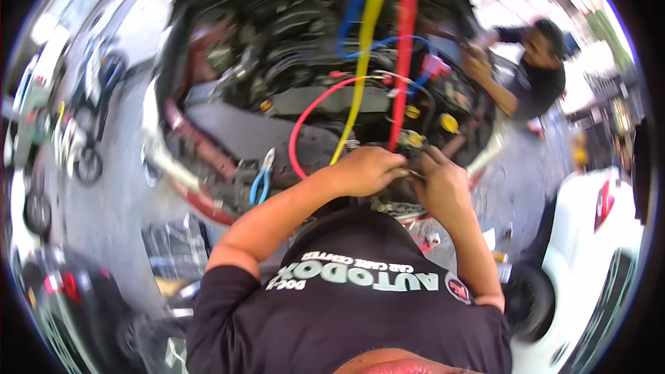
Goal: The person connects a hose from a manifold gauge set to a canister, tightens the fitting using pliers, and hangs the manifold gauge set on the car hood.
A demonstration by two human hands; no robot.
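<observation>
Two hands, left hand and right hand, curled close together; whether either grasps anything, cannot tell | red hose hangs into the engine bay, lower end beside the left hand | likely light, flexible, apt to kink; best held near that lower end | blue-handled pliers lie leftward
</observation>
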